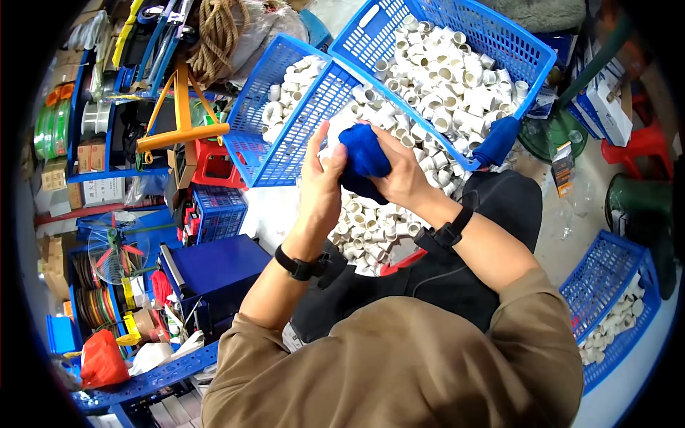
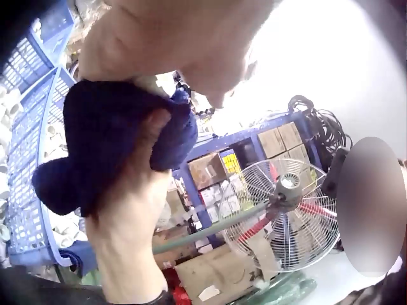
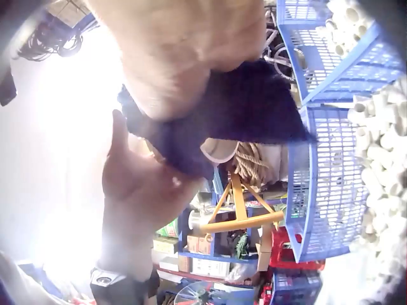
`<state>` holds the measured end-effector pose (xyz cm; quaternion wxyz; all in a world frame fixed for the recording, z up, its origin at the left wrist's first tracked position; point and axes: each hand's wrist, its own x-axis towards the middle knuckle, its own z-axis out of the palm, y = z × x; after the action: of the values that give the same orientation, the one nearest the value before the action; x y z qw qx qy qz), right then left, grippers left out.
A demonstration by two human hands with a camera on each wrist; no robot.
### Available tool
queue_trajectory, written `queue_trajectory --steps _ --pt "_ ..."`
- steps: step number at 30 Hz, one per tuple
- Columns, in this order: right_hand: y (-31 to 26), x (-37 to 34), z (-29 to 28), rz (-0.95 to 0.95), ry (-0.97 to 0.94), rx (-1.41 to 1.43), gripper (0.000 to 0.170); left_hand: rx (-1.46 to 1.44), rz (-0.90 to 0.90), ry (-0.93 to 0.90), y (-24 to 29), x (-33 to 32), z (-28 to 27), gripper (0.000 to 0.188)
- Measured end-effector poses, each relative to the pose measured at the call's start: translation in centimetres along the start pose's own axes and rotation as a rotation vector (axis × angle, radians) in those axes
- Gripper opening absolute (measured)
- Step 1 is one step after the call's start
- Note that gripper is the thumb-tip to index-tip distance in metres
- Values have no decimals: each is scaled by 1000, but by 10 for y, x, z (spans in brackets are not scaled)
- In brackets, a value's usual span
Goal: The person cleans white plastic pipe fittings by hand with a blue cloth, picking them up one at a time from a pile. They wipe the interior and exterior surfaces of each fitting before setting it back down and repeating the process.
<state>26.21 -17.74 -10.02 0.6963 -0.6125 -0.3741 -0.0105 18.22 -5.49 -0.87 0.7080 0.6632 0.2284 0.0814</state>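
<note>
In the head view a dark blue cloth [image 1: 365,152] is bunched between both hands, above a heap of white pipe fittings [image 1: 367,232]. The right hand [image 1: 407,175] grips the cloth from the right, its thumb curled over it in the left wrist view. From the other side the left hand [image 1: 320,182] holds a white pipe fitting [image 3: 220,151] against the cloth. Only the fitting's round rim shows in the right wrist view; cloth and fingers hide most of it. Both wrists wear black straps.
Two blue crates, a large one [image 1: 446,148] and a smaller one [image 1: 246,160], hold white fittings beyond the hands. Another blue crate [image 1: 621,349] with fittings stands at right. Blue cloth [image 1: 497,143] hangs at the large crate's corner. Shelves and a fan [image 1: 114,246] are at left.
</note>
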Motion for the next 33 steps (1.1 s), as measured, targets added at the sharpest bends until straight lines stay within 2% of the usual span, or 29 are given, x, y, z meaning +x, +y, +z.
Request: queue_trajectory --steps 1,3,4,6,7,8,10,12,14,16,21,22,24,25,26,28,29,30,32,33 --pt "-1 -1 0 -2 2 -2 77 -29 60 45 -7 5 -1 71" --pt "-5 -6 0 130 148 52 66 -37 117 27 -13 1 2 73" --pt "-7 -9 3 130 146 52 66 -45 173 10 -14 -2 4 75" --pt "-9 -13 12 401 237 356 58 -72 159 29 -18 -5 4 72" --pt "-10 -9 12 425 200 500 58 -63 229 -18 -17 -6 8 71" --pt "-6 -10 10 405 134 512 61 -53 297 -66 -17 -7 9 70" --pt "-9 -7 6 478 83 677 63 -10 290 -91 -18 -3 4 68" --pt "-4 -4 6 461 73 743 64 105 313 -156 -14 8 -4 69" --pt "-1 -4 8 439 56 812 65 143 341 -124 -9 16 -5 67" --pt "1 -6 10 433 34 750 66 -128 220 -230 -9 24 -11 66" --pt "18 -11 15 468 46 927 44 -233 158 -240 -12 28 -13 74" --pt "17 -12 17 469 49 925 44 -235 156 -243 -13 28 -13 74" --pt "14 -13 19 626 58 1043 44 -241 129 -210 -14 28 -15 73" --pt "15 -16 18 721 -15 1031 56 -272 105 -195 -18 29 -17 73" --pt "15 -17 18 722 -17 1030 56 -274 106 -194 -23 29 -20 73" --pt "12 -20 17 753 -180 1217 70 -213 68 -188 -25 27 -19 73" --pt "13 -20 13 780 -251 1167 80 -184 84 -131 -28 26 -17 70" --pt "9 -18 10 785 -247 1162 80 -234 81 -139 -31 25 -20 64" --pt "1 -11 8 667 -190 1080 75 -163 185 -178 -35 27 -27 59" --pt "4 -10 9 638 -180 1065 70 31 365 -124 -29 27 -23 54"
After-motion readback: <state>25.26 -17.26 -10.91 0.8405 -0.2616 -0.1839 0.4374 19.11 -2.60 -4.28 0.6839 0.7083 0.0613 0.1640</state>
